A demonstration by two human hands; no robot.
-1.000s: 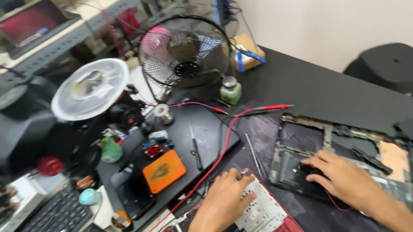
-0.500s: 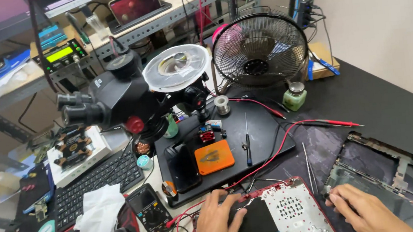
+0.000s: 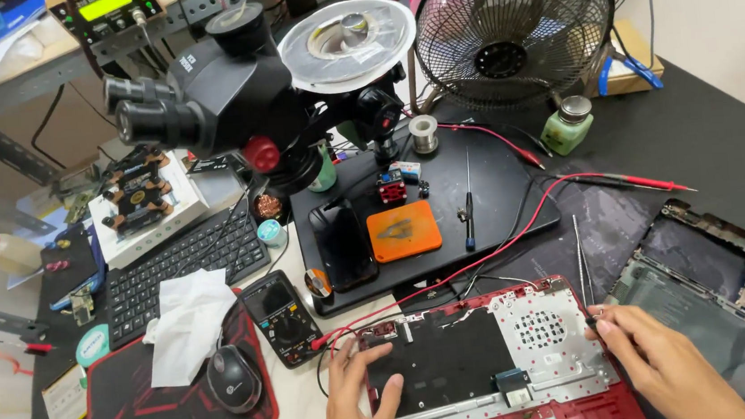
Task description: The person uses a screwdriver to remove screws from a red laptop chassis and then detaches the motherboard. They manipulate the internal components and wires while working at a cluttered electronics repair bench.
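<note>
- Resting at the near edge of the desk (image 3: 724, 125), a red laptop shell (image 3: 494, 361) lies open side up, its long axis running left to right across the view.
- Left hand (image 3: 358, 399) lies flat on the shell's left end, fingers (image 3: 387, 401) spread apart on the dark panel, clamped on nothing.
- Right hand (image 3: 664, 364) touches the shell's right edge, fingers loosely together; whether they pinch anything cannot be told.
- Tweezers (image 3: 580, 259) lie just beyond the right hand, pointing away from the person.
- Behind stand a microscope (image 3: 228, 96), a fan (image 3: 514, 26) and a multimeter (image 3: 283, 316).
</note>
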